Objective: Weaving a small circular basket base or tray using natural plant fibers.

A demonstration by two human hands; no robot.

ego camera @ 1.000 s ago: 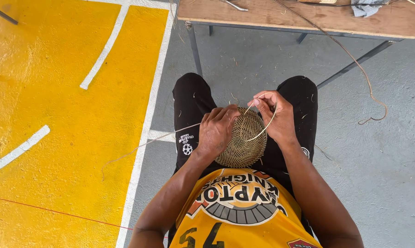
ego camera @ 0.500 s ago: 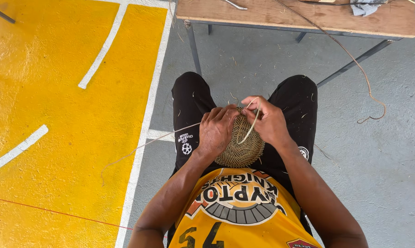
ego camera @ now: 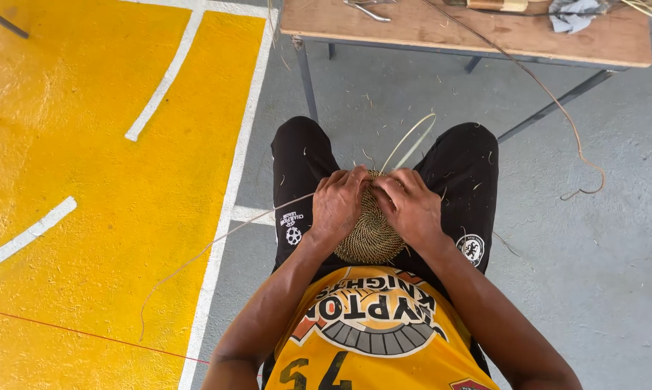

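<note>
Two hands of yours meet on top of a small woven basket piece (ego camera: 371, 235) in your lap. It is round, golden brown, and made of tight little rows of coiled straw. It looks like a flat dish standing a bit on its edge, with its round face turned up at you and its top edge pointing away toward the wooden table (ego camera: 441, 32).

A long thin straw (ego camera: 218, 242) trails out to the left of your left hand (ego camera: 338, 206), across the yellow floor (ego camera: 88, 217). Your left hand is curled shut on the top left edge of the basket piece. Your right hand (ego camera: 410, 206) is just beside it, touching it, fingers bent and pinching the top right edge. A pale straw loop (ego camera: 411, 139) sticks up just past your right hand, over the grey floor (ego camera: 593, 253).

Half a second ago your right hand was lifted a little, pulling the straw up. Now it has come down and both hands press close together on the rim.
</note>
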